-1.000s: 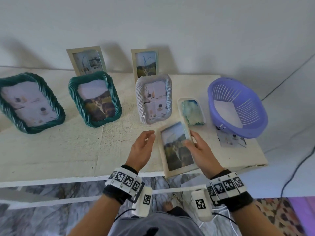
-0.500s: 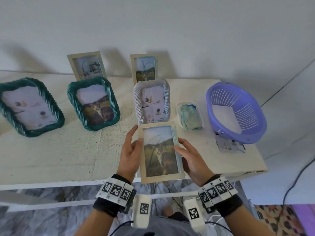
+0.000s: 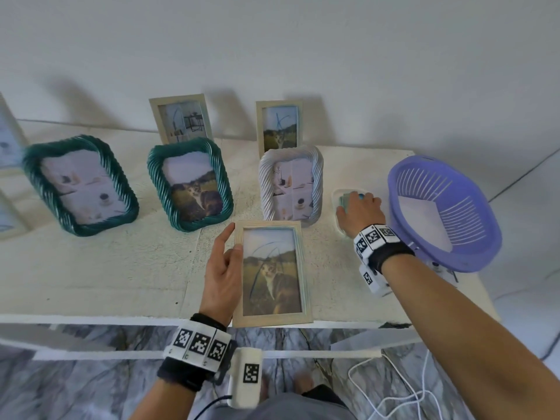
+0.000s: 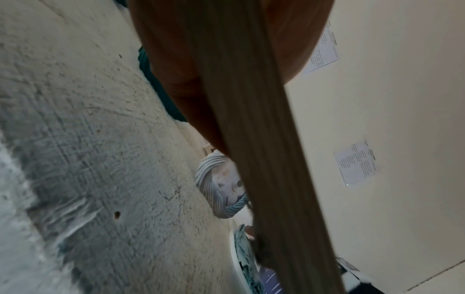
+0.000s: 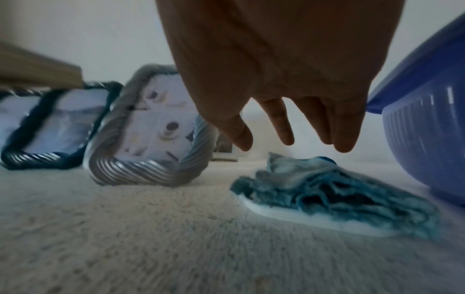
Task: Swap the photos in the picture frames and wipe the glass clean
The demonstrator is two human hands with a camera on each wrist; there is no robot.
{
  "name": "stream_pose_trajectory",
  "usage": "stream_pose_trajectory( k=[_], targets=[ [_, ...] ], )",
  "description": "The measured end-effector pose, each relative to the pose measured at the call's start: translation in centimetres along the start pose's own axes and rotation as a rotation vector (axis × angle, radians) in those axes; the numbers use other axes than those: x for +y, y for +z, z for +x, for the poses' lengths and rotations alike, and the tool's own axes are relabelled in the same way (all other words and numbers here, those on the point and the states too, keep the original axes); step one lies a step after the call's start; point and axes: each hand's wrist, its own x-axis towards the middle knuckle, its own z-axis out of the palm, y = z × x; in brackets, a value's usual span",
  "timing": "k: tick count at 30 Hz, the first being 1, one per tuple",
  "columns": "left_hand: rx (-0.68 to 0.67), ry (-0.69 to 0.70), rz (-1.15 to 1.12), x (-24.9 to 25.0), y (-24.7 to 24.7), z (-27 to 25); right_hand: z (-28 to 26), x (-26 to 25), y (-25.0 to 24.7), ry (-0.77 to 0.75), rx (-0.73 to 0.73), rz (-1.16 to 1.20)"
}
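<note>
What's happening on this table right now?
A person is cleaning picture frames. The left hand holds a wooden frame with a cat photo by its left edge, at the table's front; a curved mark shows on its glass. The right hand reaches, fingers spread, over the blue cloth on a white tray beside the purple basket; in the right wrist view it is not yet touching it. More frames stand behind.
</note>
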Motion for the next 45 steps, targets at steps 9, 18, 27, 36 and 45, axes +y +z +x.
stream_pose_trajectory(
  k=[9, 18, 27, 36, 45],
  targets=[
    [0.051, 0.005, -0.001, -0.8, -1.6, 0.4, 1.3, -0.1, 1.9, 0.166, -0.047, -0.015],
    [0.018, 0.050, -0.097, 0.4, -1.8, 0.6, -0.7, 0.2, 0.3, 0.111, 0.166, 0.190],
    [0.002, 0.095, -0.075, 1.9, -1.4, 0.3, -15.4, -6.7, -3.0, -0.454, 0.290, 0.534],
    [0.010, 0.152, -0.073, 3.0, -0.7, -0.2, -17.2, -11.1, -1.5, -0.431, 0.255, 0.332],
    [0.038, 0.154, -0.101, 3.7, -0.8, -0.1, -16.7, -10.4, -2.7, -0.558, 0.236, 0.232]
  ],
)
